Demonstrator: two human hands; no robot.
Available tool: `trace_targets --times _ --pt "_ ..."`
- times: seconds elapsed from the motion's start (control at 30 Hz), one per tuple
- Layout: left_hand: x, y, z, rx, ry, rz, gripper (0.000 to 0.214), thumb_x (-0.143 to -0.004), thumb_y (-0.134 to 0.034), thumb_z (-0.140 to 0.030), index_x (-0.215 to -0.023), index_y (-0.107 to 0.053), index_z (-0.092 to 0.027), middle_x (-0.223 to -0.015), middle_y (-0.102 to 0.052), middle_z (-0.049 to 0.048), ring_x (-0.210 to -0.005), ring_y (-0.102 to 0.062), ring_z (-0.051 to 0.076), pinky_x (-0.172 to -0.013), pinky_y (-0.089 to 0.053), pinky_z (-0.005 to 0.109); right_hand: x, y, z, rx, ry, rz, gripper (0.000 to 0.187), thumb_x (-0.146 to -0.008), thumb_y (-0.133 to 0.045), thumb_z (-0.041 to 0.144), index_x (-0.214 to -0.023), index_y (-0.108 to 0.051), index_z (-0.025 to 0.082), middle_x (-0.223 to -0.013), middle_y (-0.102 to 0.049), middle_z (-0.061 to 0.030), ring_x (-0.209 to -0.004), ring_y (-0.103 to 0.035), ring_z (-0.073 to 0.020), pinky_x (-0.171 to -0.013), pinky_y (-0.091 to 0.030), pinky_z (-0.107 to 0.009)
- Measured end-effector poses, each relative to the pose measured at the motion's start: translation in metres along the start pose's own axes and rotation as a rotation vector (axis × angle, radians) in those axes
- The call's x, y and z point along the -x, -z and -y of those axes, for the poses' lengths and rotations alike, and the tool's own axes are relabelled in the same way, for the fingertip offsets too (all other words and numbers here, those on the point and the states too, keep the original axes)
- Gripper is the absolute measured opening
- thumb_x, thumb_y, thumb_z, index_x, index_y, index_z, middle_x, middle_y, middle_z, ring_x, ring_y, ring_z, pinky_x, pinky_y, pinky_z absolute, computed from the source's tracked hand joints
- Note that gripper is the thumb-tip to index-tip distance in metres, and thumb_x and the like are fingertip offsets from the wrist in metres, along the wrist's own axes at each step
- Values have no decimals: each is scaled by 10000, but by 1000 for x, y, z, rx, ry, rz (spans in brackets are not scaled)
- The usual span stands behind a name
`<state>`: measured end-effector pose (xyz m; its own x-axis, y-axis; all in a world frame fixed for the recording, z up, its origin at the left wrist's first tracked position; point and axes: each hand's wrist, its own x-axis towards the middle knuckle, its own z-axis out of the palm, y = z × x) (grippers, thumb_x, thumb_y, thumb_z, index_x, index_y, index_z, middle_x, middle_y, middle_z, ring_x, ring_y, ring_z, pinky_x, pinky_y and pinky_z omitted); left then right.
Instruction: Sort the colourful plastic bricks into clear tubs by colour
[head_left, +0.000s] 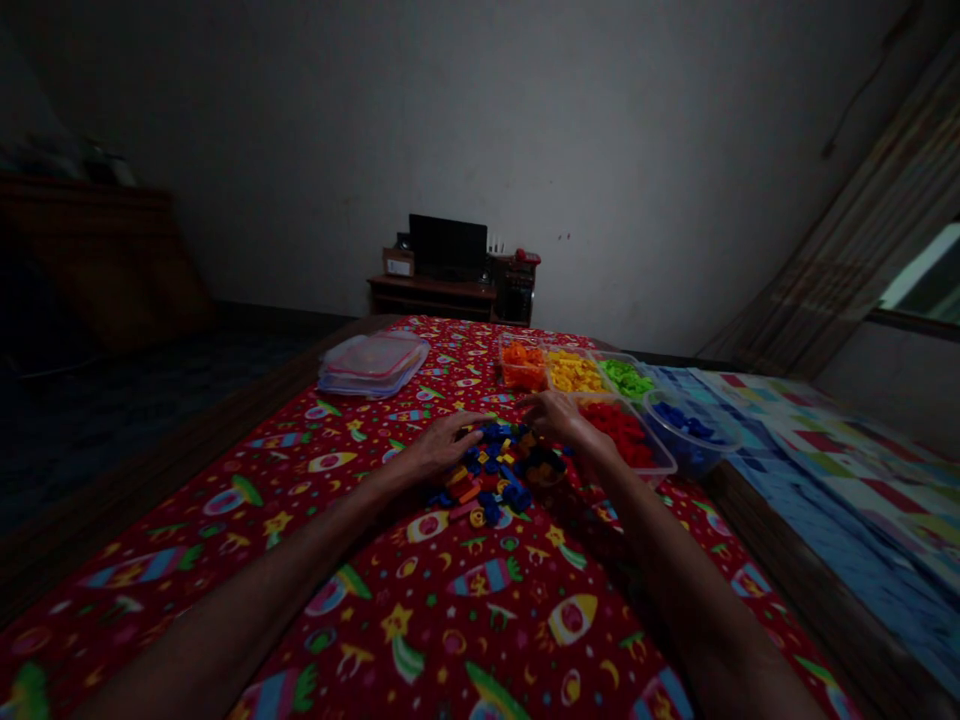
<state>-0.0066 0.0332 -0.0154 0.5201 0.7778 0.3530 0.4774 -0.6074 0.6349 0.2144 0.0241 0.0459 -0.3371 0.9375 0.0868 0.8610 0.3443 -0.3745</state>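
Observation:
A mixed pile of small plastic building pieces (491,465), mostly blue with yellow, orange, red and dark ones, lies on the red patterned cloth (480,625). At the pile's left edge is my left hand (444,445), its fingers stretched over the pieces and the thumb apart. My right hand (556,414) hovers at the far right side of the pile, fingers extended to the left and slightly bent. Nothing shows in either hand. Whether the fingertips touch any piece is hard to see in the dim light.
Right of the pile stand clear containers of sorted pieces: orange (523,372), yellow (576,372), green (627,378), red (621,432), and a round tub of blue (688,425). Stacked transparent lids (373,362) lie back left. A monitor (448,247) stands on a far desk.

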Motion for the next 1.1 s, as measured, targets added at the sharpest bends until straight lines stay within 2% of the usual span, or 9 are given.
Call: trace_targets --times 0.13,0.23,0.3,0.37,0.53,0.67,0.73,0.87,1.1 --pt "0 23 11 -44 141 5 418 -797 -452 -410 -1021 -681 -140 -1026 -703 82 -920 -640 232 -793 -511 314 8 11 10 219 -72 45 309 -776 -487 82 -982 -714 119 -946 -714 -116 -835 -652 -180 -686 -449 -223" --pt "3 43 16 -104 202 204 415 -781 -475 -469 -936 -696 -154 -913 -719 55 -832 -645 223 -715 -499 279 11 9 16 382 -115 153 238 -808 -531 205 -927 -716 115 -954 -708 -143 -863 -655 -216 -693 -450 -252" --pt "6 52 15 -145 204 378 397 -756 -516 -485 -909 -702 -169 -882 -721 42 -801 -642 211 -693 -481 255 10 3 17 439 -96 169 266 -811 -548 263 -979 -701 125 -1020 -696 -150 -930 -648 -237 -722 -454 -269" --pt "7 53 10 -196 209 463 338 -725 -558 -445 -884 -706 -186 -863 -720 28 -773 -636 195 -670 -462 234 9 -3 17 472 -72 157 290 -832 -518 259 -1034 -681 130 -1080 -677 -156 -986 -636 -245 -745 -454 -279" --pt "6 36 -1 -338 194 376 226 -734 -530 -338 -804 -680 -183 -777 -698 22 -691 -607 168 -588 -402 219 7 -8 10 471 -54 135 275 -859 -470 223 -1033 -666 140 -1083 -671 -151 -990 -627 -244 -741 -435 -287" --pt "5 27 1 -388 191 295 219 -763 -517 -357 -715 -623 -172 -689 -653 17 -634 -570 151 -547 -366 218 5 -14 10 451 -7 -47 272 -893 -444 211 -1059 -646 139 -1052 -667 -141 -959 -612 -222 -733 -399 -273" --pt "5 26 2 -344 200 254 193 -757 -521 -338 -765 -624 -175 -730 -664 17 -672 -588 157 -580 -393 218 3 -23 11 424 101 -107 269 -913 -451 226 -1092 -631 137 -1041 -662 -134 -955 -593 -206 -741 -381 -264" --pt "5 22 3 -254 182 188 294 -694 -590 -317 -948 -642 -178 -935 -697 56 -836 -626 204 -707 -460 252 -2 -43 12 413 278 -50 206 -883 -521 179 -1033 -652 124 -979 -669 -120 -912 -569 -192 -740 -351 -261" --pt "5 16 3 -275 143 207 222 -724 -543 -277 -888 -657 -180 -862 -694 41 -772 -630 194 -679 -470 254 -7 -41 11 352 200 -142 235 -909 -478 252 -924 -674 123 -822 -666 -109 -722 -552 -176 -622 -325 -267"
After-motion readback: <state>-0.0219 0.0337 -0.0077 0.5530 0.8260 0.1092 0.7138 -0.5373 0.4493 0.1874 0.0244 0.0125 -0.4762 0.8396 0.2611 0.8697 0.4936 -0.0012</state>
